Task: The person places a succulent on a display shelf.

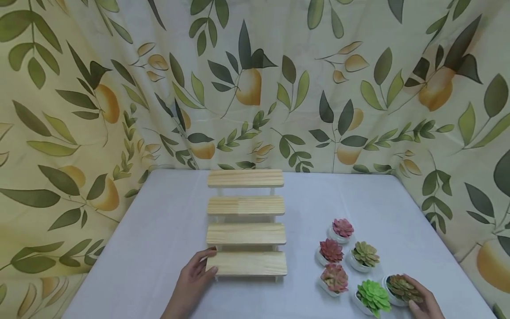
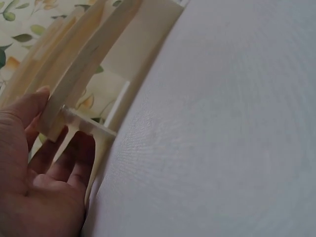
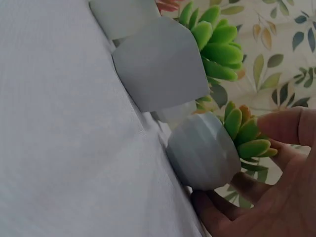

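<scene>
A stepped display stand with several pale wooden boards [image 1: 247, 264] stands mid-table. My left hand [image 1: 194, 278] grips the left end of its lowest, nearest board, thumb on top and fingers beneath; the left wrist view shows this board end [image 2: 54, 116] between thumb and fingers. At the front right, my right hand [image 1: 427, 303] holds a brownish-green artificial succulent [image 1: 403, 287] in a round white pot. In the right wrist view, fingers curl round this ribbed pot [image 3: 205, 153] while the thumb lies against the leaves. The pot appears to rest on the cloth.
Beside the held pot is a bright green succulent [image 1: 373, 296]. Left of and beyond it stand a yellow-green succulent [image 1: 365, 254], a dark red one [image 1: 331, 251], a pink one [image 1: 343, 228] and a reddish-green one [image 1: 334, 278]. A leaf-patterned curtain [image 1: 295, 88] surrounds the white-covered table [image 1: 139, 248].
</scene>
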Tool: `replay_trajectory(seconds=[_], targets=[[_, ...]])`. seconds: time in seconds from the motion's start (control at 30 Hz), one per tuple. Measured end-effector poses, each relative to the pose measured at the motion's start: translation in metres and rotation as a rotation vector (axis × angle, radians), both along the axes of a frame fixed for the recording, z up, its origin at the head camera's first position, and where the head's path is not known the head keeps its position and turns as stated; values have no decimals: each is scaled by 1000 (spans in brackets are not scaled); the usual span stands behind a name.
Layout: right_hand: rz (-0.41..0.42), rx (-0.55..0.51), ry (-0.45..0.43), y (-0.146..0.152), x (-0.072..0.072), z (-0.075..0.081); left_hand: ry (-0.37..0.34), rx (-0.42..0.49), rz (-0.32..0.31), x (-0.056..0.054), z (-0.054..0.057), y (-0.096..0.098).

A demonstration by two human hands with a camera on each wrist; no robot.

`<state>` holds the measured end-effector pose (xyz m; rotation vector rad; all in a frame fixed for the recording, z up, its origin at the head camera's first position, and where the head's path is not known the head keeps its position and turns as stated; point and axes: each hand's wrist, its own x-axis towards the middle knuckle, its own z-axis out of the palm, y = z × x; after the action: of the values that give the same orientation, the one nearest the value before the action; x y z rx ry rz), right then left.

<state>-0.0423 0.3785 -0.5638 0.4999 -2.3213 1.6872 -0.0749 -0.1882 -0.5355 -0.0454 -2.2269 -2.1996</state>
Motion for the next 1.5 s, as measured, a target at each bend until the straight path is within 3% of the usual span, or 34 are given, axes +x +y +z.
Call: replay_trajectory(seconds=[0.07,0.1,0.2,0.3,0.47,0.63,0.7,0.9,1.03,1.17,1.5], targets=[[53,-41,5,9,-4,-4,-5,-5,3,-1,0,2],[35,10,13,9,-2,-6,-7,-3,4,-2,-1,2],[-141,201,25,0,8,-5,-16,2,3,-3,-1,3],[-269,343,-51,-9,14,1,-50,22,3,-4,0,3],[-249,458,-151,-4,6,13,-109,53,-24,-5,1,3],[-176,433,-128,-8,-1,20,-110,43,-28,-1,0,0],[-185,426,-132,-11,0,23,-99,46,-29,-1,-2,-1],[-429,360,-154,-19,3,31,-88,72,-62,0,-7,-2],[-561,333,-286,-25,-1,37,-70,54,-67,1,-5,-4],[-616,341,-372,-29,-4,48,-65,53,-75,1,-3,-5],[-605,402,-246,-59,-26,91,-64,55,-60,-1,-1,-6]])
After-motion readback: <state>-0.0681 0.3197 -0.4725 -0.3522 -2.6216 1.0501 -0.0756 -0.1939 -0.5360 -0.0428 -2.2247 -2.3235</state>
